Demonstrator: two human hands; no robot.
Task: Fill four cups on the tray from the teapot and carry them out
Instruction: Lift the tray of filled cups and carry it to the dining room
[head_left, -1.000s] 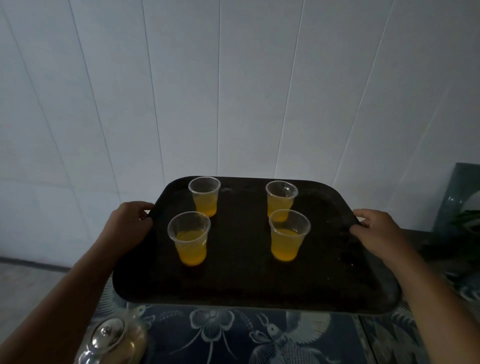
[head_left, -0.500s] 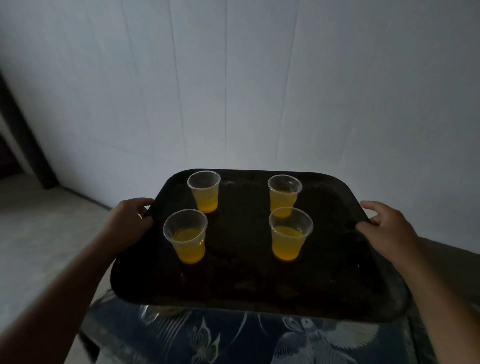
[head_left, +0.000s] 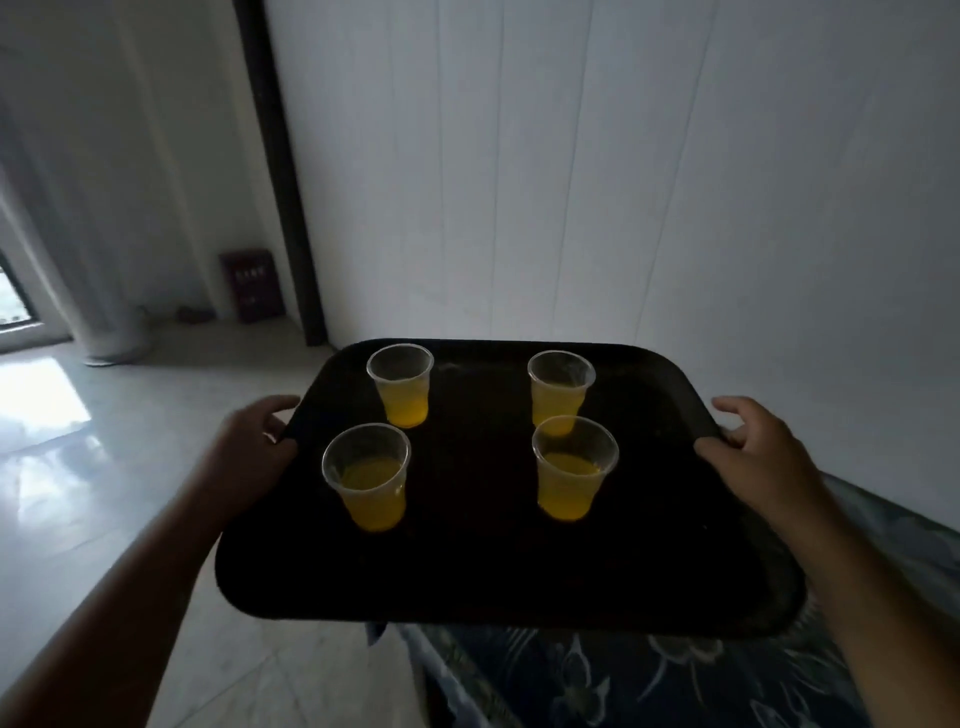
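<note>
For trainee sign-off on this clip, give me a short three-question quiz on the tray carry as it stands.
1. True or false: all four cups on the tray hold yellow liquid.
2. How is the tray held? A) by one hand alone; B) by the left hand and right hand, one gripping each side edge; C) set down, no hands on it.
3. Fill in: the cups stand upright in two rows of ___.

Key: 1 true; 2 B; 3 two.
</note>
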